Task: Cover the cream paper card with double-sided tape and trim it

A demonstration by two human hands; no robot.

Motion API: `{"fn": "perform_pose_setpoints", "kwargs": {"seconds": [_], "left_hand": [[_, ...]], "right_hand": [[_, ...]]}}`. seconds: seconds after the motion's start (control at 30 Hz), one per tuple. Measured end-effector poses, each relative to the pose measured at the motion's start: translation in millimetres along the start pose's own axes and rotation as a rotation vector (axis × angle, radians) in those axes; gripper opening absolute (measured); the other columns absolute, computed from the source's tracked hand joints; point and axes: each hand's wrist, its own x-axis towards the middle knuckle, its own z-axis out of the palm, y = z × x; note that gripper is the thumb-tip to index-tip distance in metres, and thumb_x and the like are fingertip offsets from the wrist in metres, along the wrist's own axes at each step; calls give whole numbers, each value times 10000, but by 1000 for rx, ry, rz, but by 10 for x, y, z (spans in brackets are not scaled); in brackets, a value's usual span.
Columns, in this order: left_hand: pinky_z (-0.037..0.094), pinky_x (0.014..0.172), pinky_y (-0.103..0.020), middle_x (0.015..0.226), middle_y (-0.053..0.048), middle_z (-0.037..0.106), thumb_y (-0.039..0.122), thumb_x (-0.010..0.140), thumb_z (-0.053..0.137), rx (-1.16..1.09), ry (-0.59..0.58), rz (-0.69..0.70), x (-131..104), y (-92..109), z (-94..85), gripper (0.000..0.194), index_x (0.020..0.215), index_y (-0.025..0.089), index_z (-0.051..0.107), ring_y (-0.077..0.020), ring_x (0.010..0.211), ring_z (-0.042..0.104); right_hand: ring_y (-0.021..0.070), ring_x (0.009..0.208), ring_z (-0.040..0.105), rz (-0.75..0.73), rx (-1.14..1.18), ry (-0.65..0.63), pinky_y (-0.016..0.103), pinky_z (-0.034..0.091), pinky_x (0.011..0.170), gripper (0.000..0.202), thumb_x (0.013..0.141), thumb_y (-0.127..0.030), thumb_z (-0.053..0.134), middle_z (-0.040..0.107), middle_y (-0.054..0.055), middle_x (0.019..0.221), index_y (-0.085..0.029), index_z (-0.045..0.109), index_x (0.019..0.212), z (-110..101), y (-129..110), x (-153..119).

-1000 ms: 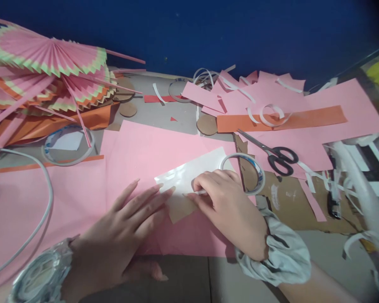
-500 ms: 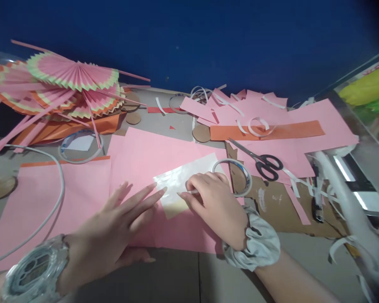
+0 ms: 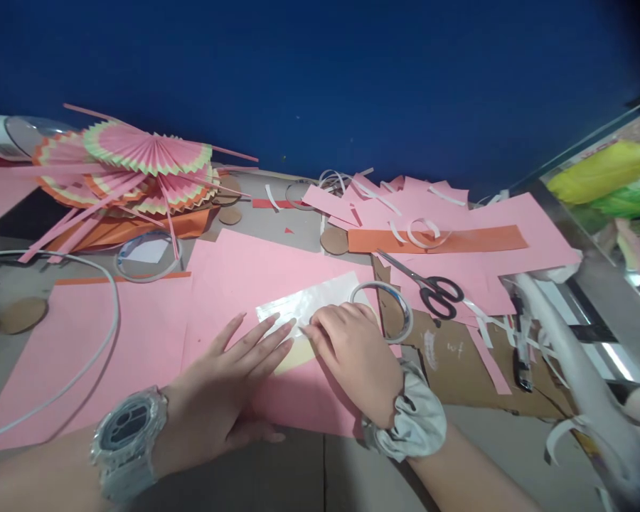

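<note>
A glossy white sheet (image 3: 320, 290) with a pale yellow lower part lies slanted on a large pink paper (image 3: 245, 267). My left hand (image 3: 240, 373) rests flat with spread fingers, its fingertips on the sheet's left part. Over the middle of the same sheet, my right hand (image 3: 349, 348) is closed in a pinch; whatever sits between its thumb and fingers is hidden. Just beyond that hand, partly behind its knuckles, is a roll of clear tape (image 3: 408, 313). Black-handled scissors (image 3: 424, 288) lie to the right, blades pointing up-left.
Pleated paper fans (image 3: 149, 156) are piled at back left. A second tape roll (image 3: 146, 257) and a pale cable (image 3: 112, 313) lie below them. Pink offcuts (image 3: 491, 259), an orange strip (image 3: 474, 240), cardboard (image 3: 453, 370) and a box cutter (image 3: 523, 363) occupy the right.
My left hand has shifted right along the sheet, closer to my right hand. The right hand keeps its pinch near the same spot. The whole view has tilted slightly upward.
</note>
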Motion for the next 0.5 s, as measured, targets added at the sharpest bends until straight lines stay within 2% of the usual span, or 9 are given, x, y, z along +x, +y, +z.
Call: {"fn": "perform_pose_setpoints", "kwargs": {"seconds": [0.1,0.2,0.37,0.5], "left_hand": [[53,1132,-476,1506,-108,268,625,838,411,-1,13,6,-13,15,12,792,1426,112,278,-286,1388,207],[109,1132,-462,1502,-103,281,576,846,436,-4,29,2,-14,27,35,748,1420,117,296,-283,1390,202],[60,1132,-506,1496,-102,299,553,844,434,14,53,-18,-18,35,99,711,1399,118,344,-285,1399,164],[41,1130,-513,1498,-99,293,507,847,453,26,53,-8,-25,25,107,685,1400,119,343,-286,1402,152]], "right_hand": [[205,680,508,22,-141,71,326,315,698,241,935,-181,374,570,32,648,-177,526,748,14,-17,8],[226,675,524,63,-197,118,331,310,670,242,929,-180,378,569,45,619,-172,536,746,15,-56,13],[204,579,536,124,-250,169,312,291,567,255,929,-177,362,572,37,569,-178,540,747,-16,-116,3],[166,449,504,213,-231,196,293,242,470,262,939,-206,340,584,21,546,-182,556,792,-61,-77,-9]]}}
